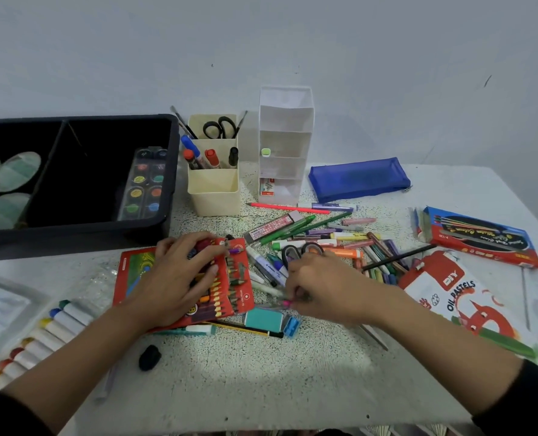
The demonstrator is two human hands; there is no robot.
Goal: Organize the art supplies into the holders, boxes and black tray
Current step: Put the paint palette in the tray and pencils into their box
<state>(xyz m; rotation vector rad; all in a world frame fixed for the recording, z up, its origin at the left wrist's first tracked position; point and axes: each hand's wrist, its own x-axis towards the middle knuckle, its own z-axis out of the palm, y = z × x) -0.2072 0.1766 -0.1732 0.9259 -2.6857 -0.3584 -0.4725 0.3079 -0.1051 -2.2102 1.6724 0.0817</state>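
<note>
A white speckled table (pixel 261 372) carries everything. The black tray (pixel 79 236) stands far left, and a watercolour palette (pixel 145 184) leans against the inside of its right wall. At the right edge lies a flat "OIL PASTELS" box (pixel 459 294), with a red-and-blue box (pixel 481 237) just beyond it. A red coloured-pencil box (pixel 135 269) lies open near the middle, left of centre, with its pencils showing.

A blue pencil case (pixel 359 179) lies far right of the holders. The white tiered holder (pixel 285 146) stands upright at the far middle. Just left of it is the cream holder (pixel 214 190), which holds markers, brushes and black scissors (pixel 219 127).

Between the holders and the pastel box sprawls a loose heap of pens, markers and crayons (pixel 340 243). A row of paint tubes (pixel 50 328) lies at the near left.

The left hand (pixel 179 275) rests palm down on the coloured-pencil box with its fingers spread and loose, gripping nothing that can be seen. The right hand (pixel 327 287) is at the near edge of the heap, its fingers curled and pinching a thin pink-tipped pen (pixel 285 303) low over the table.

Just near of that pen sit a teal eraser (pixel 263 320) and, touching its right side, a blue sharpener (pixel 292 325). A small black lump (pixel 150 357) lies alone, nearer and to the left.
</note>
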